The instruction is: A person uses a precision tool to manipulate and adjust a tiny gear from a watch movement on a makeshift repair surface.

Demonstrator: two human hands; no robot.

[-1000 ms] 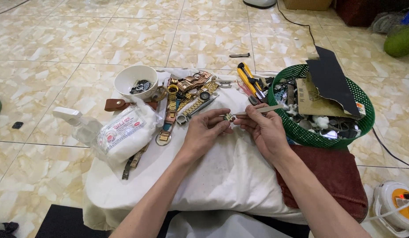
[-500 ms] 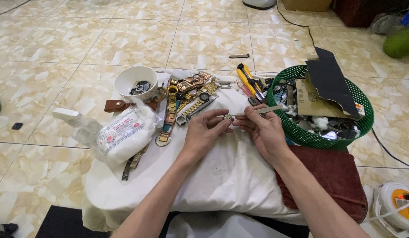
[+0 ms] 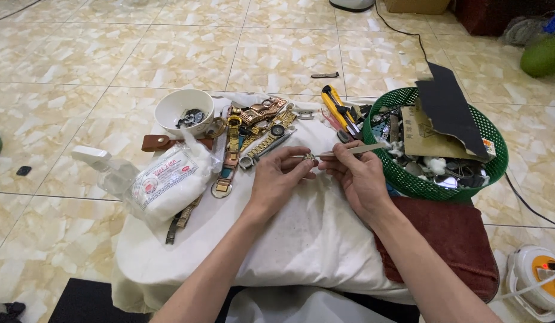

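Left hand (image 3: 276, 179) is pinching a small metal watch part (image 3: 310, 158) over the white cushion (image 3: 301, 239), fingers closed tight on it; right hand (image 3: 356, 174) is gripping tweezers (image 3: 349, 151), tips touching that part; watches (image 3: 253, 131) are lying just behind; green basket (image 3: 409, 185) is sitting to the right.

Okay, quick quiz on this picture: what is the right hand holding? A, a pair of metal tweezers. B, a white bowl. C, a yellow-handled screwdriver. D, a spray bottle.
A: the right hand grips slim metal tweezers whose tips point at the small metal part pinched in the left hand.
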